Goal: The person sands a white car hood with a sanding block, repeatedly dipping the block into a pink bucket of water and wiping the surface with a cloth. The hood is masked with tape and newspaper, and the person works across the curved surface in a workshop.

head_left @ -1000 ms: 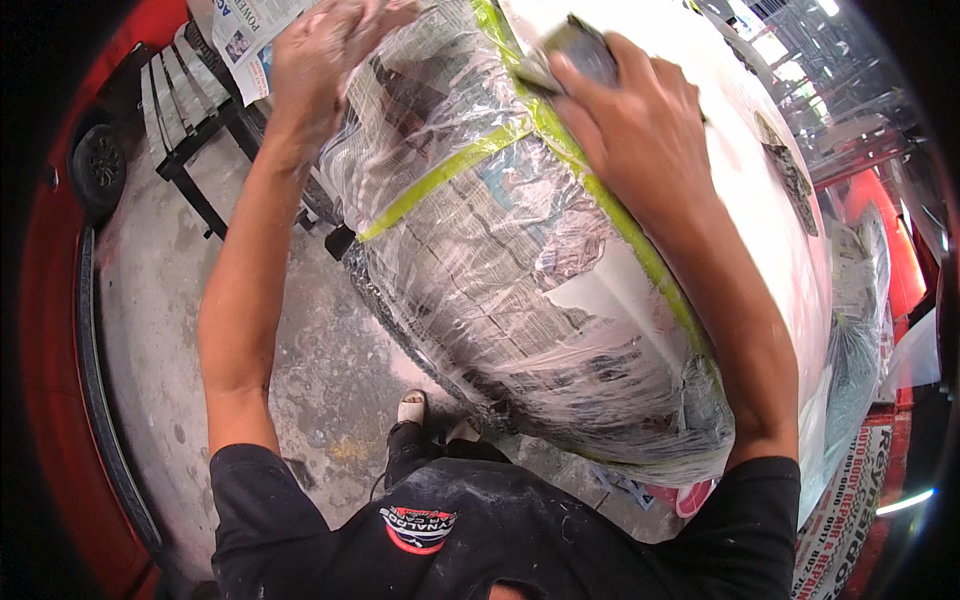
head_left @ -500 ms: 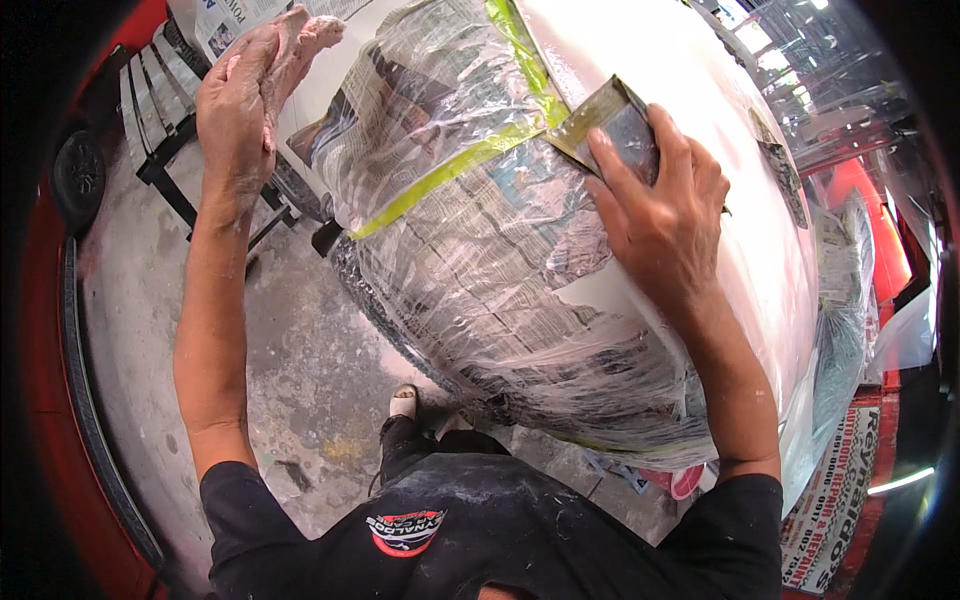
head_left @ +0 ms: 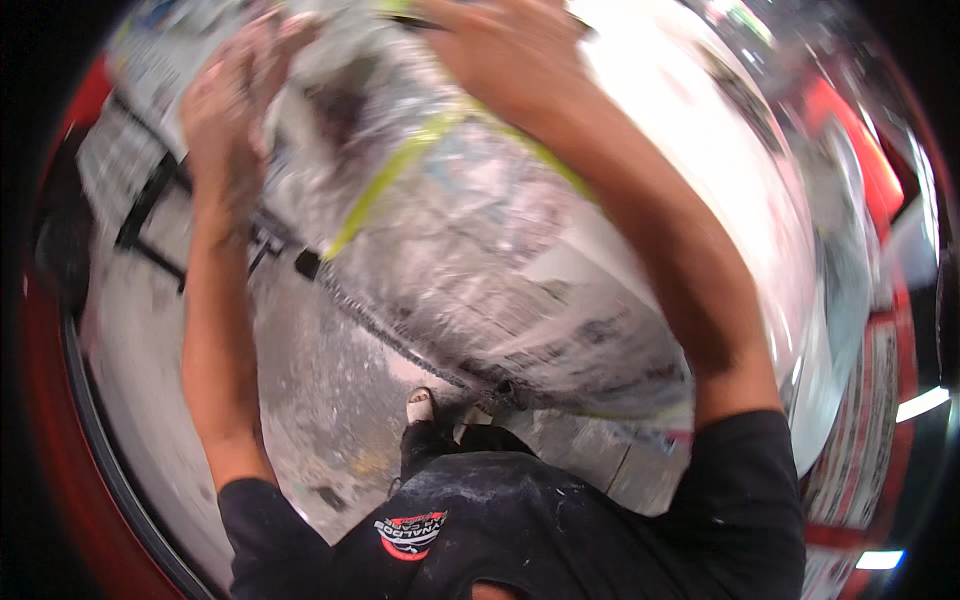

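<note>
My left hand (head_left: pixel 222 105), raised at the upper left, is closed around a crumpled, wet-looking pinkish cloth (head_left: pixel 285 42). My right hand (head_left: pixel 515 55) has its fingers bent over a flat sanding block, of which only a dark edge (head_left: pixel 408 20) shows at the top of the picture. Beneath that hand lies the car's curved body, a white panel (head_left: pixel 680 120) beside a part masked with newspaper under clear plastic (head_left: pixel 440 260). Yellow-green masking tape (head_left: pixel 395 170) runs across the masking. Motion smears both hands.
A dark-framed slatted stand (head_left: pixel 150 205) is left of the masked body. A red car side (head_left: pixel 60 450) with a black trim strip curves along the left rim. Grey stained floor (head_left: pixel 325 400) lies below me. Plastic sheeting (head_left: pixel 840 330) and red parts (head_left: pixel 865 170) are at the right.
My right hand has moved up and left across the panel with the sanding block. My left hand still holds the cloth. The whole view has shifted slightly.
</note>
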Available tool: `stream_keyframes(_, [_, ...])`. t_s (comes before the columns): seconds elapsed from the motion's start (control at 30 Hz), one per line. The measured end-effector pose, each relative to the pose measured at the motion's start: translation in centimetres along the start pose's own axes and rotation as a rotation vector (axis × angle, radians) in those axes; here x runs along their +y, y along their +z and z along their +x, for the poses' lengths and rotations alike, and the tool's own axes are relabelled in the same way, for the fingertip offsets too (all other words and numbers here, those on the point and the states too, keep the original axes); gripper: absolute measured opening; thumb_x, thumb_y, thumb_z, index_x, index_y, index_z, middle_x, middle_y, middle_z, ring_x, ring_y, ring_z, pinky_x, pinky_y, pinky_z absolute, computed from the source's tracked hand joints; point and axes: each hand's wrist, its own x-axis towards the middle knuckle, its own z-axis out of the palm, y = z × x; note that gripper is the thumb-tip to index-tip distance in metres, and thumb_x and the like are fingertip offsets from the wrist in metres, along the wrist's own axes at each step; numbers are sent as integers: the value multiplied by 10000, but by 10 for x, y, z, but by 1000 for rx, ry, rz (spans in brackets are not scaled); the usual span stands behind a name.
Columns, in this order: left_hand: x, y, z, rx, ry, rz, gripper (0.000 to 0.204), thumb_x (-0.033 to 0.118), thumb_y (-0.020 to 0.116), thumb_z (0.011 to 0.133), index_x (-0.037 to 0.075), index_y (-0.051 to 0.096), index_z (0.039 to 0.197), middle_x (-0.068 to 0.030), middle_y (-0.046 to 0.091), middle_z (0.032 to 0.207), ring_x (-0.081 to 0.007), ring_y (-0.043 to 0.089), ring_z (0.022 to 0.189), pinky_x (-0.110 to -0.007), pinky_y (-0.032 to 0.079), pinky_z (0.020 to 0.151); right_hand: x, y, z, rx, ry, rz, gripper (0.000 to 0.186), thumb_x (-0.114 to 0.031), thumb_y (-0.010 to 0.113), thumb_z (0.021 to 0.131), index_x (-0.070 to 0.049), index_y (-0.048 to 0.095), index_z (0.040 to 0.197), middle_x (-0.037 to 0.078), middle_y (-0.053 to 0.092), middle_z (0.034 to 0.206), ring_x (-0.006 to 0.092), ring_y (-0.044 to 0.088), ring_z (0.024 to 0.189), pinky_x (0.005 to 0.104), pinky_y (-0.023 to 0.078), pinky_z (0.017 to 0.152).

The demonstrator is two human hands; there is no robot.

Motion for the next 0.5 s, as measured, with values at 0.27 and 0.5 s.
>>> stream_keyframes(0.27, [-38,-9,9,-153,-304,-109,529,264,349,1104,-119,468,1448,-237,551,1464,-337,529,1367,-462,391,1179,-6,-63,-154,114,314,-184,290,-245,705,874,-170,767,1148,257,601,1256,358,593,1095,492,478,945])
stream_keyframes(0.5, [33,56,64,-205,-364,-369,502,217,347,1125,-170,472,1419,-262,563,1438,-328,540,1355,-429,411,1177,66,-200,-351,205,1032,-446,496,-263,716,932,-226,647,1421,219,560,1345,335,552,1182,463,436,1018])
